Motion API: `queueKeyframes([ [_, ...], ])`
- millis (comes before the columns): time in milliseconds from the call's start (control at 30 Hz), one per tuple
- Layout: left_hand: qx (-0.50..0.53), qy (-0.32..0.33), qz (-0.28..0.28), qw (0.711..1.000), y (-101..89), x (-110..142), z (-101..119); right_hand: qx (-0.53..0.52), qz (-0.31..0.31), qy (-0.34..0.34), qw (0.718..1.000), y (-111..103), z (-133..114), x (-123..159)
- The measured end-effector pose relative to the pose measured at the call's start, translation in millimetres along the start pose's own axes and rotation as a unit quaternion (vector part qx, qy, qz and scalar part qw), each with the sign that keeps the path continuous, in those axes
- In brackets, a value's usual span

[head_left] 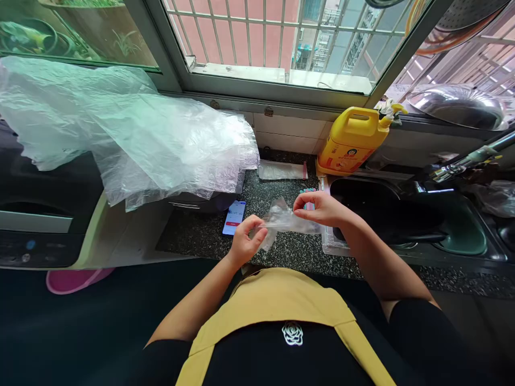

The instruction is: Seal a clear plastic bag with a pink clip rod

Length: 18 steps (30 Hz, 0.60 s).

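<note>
A clear plastic bag [277,220], thin and crumpled, is stretched between my two hands above the speckled dark counter [298,246]. My left hand [247,238] pinches its left end between thumb and fingers. At its upper right part, my right hand [319,209] grips the plastic with thumb and forefinger. Just left of the bag lies a phone [234,217] with a timer on its lit screen. Behind it, by the tiled wall, a flat clear packet [281,170] with a pink edge rests on the counter. Small coloured items show partly behind my right hand.
On the right are a dark sink [462,230] with a black pan [382,214] in it and a chrome faucet [446,169]. A yellow pump jug [354,142] stands behind. Large plastic sheets [161,139] cover appliances at left. A barred window [273,43] is ahead.
</note>
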<state>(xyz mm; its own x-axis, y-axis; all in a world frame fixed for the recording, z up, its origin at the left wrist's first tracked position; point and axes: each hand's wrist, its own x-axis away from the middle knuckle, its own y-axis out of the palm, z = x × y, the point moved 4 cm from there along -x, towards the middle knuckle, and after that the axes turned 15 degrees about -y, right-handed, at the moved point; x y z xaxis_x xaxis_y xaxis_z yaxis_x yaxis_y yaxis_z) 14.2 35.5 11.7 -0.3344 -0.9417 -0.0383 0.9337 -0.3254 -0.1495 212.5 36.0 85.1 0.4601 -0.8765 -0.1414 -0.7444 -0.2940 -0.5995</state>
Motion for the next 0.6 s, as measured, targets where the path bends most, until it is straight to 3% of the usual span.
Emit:
queueKeyframes([
  [133,0.07,-0.061,0.057,0.994,-5.9,-11.1,-0.7,-0.016,0.05,-0.023,0.998,4.8,9.6,-3.2],
  [200,0.08,-0.074,0.043,0.993,-1.9,-15.6,-1.4,-0.036,0.093,-0.007,0.995,10.7,25.5,-3.3],
  [333,0.071,-0.077,0.019,0.994,0.8,-14.9,-5.6,-0.099,0.079,0.037,0.991,29.1,49.9,0.4],
  [433,0.043,-0.083,0.017,0.995,-6.3,-12.7,-11.4,-0.071,0.1,0.023,0.992,27.4,46.4,3.5],
  [600,0.065,-0.065,0.087,0.992,-25.9,-25.6,-9.5,-0.012,0.096,-0.018,0.995,16.7,27.1,2.1],
])
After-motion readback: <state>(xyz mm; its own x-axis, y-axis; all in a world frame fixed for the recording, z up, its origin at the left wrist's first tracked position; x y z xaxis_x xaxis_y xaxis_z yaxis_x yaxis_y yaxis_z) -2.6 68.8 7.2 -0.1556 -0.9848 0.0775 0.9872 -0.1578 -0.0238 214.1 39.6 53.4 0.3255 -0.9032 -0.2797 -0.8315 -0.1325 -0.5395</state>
